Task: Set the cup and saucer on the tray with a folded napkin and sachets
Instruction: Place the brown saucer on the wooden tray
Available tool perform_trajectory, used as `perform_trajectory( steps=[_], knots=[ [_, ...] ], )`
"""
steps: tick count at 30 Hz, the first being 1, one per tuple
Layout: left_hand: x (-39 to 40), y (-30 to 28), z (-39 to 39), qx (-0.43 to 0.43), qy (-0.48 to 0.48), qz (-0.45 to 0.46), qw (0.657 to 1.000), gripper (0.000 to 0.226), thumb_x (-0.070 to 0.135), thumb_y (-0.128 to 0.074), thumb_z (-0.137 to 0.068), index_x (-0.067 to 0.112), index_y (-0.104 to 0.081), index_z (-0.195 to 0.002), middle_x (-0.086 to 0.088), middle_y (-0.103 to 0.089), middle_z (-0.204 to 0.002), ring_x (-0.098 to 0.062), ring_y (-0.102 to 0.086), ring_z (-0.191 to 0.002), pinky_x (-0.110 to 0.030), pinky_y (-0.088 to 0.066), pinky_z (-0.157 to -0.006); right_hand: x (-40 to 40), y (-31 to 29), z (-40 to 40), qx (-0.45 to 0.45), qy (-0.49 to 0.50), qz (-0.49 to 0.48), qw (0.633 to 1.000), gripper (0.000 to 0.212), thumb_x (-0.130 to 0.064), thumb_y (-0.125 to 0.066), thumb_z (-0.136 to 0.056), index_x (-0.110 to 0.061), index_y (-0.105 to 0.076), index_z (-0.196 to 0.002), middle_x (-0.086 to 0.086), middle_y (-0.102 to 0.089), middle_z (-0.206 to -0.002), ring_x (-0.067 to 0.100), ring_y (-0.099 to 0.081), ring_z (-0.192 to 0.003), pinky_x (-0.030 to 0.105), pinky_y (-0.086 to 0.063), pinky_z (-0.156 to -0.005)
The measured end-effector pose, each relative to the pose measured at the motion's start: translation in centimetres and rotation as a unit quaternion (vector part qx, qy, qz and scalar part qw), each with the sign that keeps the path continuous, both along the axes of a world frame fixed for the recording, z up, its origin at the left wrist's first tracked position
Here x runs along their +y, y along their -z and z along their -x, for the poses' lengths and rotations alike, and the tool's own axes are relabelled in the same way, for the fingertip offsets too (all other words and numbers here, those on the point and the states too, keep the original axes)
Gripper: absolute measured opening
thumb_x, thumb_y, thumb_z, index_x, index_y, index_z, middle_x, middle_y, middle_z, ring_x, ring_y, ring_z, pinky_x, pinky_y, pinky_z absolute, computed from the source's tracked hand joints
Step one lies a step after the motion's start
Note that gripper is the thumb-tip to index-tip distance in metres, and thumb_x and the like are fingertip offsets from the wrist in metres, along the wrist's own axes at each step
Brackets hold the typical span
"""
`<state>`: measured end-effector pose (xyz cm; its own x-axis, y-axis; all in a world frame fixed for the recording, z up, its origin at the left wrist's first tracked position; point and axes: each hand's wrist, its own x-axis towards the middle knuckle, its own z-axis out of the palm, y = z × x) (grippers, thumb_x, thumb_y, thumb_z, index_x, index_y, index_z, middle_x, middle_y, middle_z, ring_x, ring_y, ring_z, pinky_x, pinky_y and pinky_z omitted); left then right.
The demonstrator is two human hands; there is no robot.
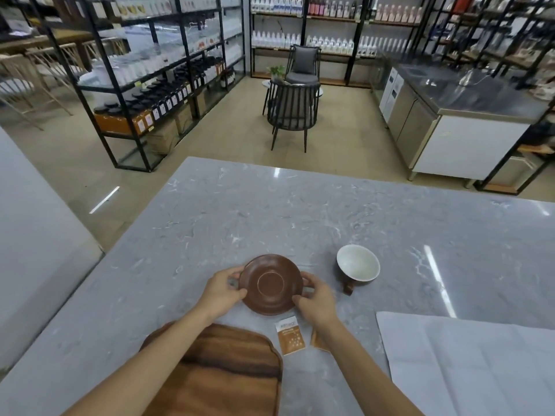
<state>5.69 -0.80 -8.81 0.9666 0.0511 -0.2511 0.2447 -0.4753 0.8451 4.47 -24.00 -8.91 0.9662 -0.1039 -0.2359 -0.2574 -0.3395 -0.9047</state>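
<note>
Both hands pinch brown saucer (271,284) rims: left hand (223,291), right hand (315,298), above marble counter (240,211), beyond wooden tray (222,373). Risk: right forearm sweeping sachets (289,339), or saucer slipping.

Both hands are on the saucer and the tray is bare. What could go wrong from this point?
The saucer is pinched only at its rim by the left hand and right hand, so it might slip on the way to the tray. The right forearm lies over one sachet and could drag it. The cup looks tilted on the table, so a nudge might roll it.
</note>
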Motion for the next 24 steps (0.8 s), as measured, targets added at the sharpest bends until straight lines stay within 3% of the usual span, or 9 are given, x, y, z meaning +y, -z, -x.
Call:
perform_trajectory(
  steps=[3,7,10,13,17,21,24],
  knots=[
    [0.3,-0.3,0.4,-0.015,-0.002,0.02,1.0,0.062,0.001,-0.075,-0.084,0.018,-0.057,-0.14,0.001,-0.065,-0.113,-0.026,-0.066,-0.102,-0.042,-0.057,-0.096,0.2,-0.8,0.6,-0.01,0.008,-0.016,1.0,0.058,0.014,-0.063,-0.078,-0.021,-0.066,-0.124,-0.015,-0.068,-0.099,0.009,-0.073,-0.082,0.029,-0.064,-0.079],
    [1.0,-1.4,1.2,-0.031,0.002,0.054,0.998,0.062,0.001,-0.076,-0.084,0.02,-0.057,-0.14,0.0,-0.066,-0.118,-0.028,-0.07,-0.097,-0.046,-0.059,-0.094,0.4,-2.1,2.1,-0.035,0.012,-0.023,0.999,0.06,0.014,-0.065,-0.077,-0.029,-0.065,-0.119,-0.014,-0.068,-0.104,0.011,-0.075,-0.08,0.025,-0.064,-0.07],
    [1.7,-2.4,2.3,-0.048,0.016,0.065,0.997,0.062,0.002,-0.076,-0.084,0.021,-0.057,-0.14,0.003,-0.066,-0.12,-0.022,-0.074,-0.092,-0.041,-0.061,-0.09,0.9,-3.0,3.4,-0.043,0.017,-0.029,0.999,0.06,0.011,-0.068,-0.077,-0.031,-0.066,-0.119,-0.011,-0.069,-0.106,0.016,-0.075,-0.084,0.032,-0.065,-0.072],
    [2.4,-3.5,3.6,-0.066,0.022,0.068,0.995,0.062,0.003,-0.076,-0.084,0.022,-0.058,-0.14,0.005,-0.065,-0.122,-0.016,-0.075,-0.088,-0.032,-0.062,-0.087,1.5,-3.9,5.0,-0.057,0.015,-0.018,0.998,0.058,0.004,-0.073,-0.078,-0.035,-0.065,-0.119,-0.015,-0.069,-0.105,0.013,-0.073,-0.088,0.029,-0.065,-0.073],
    [3.6,-4.3,5.8,-0.084,0.038,0.062,0.994,0.062,0.006,-0.076,-0.086,0.025,-0.057,-0.141,0.006,-0.063,-0.124,-0.013,-0.075,-0.087,-0.033,-0.061,-0.09,2.5,-5.1,7.4,-0.081,0.008,0.007,0.997,0.059,0.002,-0.073,-0.08,-0.047,-0.062,-0.11,-0.022,-0.069,-0.103,0.008,-0.071,-0.095,0.02,-0.06,-0.076],
    [4.9,-4.1,8.6,-0.079,0.038,0.064,0.994,0.06,0.008,-0.076,-0.086,0.027,-0.058,-0.14,0.007,-0.064,-0.122,-0.013,-0.074,-0.085,-0.033,-0.061,-0.088,3.5,-5.4,10.6,-0.083,-0.003,0.024,0.996,0.066,0.005,-0.068,-0.081,-0.058,-0.058,-0.1,-0.041,-0.068,-0.093,-0.007,-0.07,-0.087,0.012,-0.058,-0.068],
    [5.8,-3.3,11.0,-0.073,0.046,0.059,0.995,0.06,0.009,-0.077,-0.085,0.029,-0.058,-0.138,0.012,-0.065,-0.121,-0.009,-0.073,-0.086,-0.027,-0.06,-0.085,4.1,-4.2,13.1,-0.084,-0.006,0.025,0.996,0.064,0.008,-0.067,-0.083,-0.047,-0.062,-0.115,-0.028,-0.073,-0.1,-0.002,-0.07,-0.094,0.012,-0.056,-0.076]
  ],
)
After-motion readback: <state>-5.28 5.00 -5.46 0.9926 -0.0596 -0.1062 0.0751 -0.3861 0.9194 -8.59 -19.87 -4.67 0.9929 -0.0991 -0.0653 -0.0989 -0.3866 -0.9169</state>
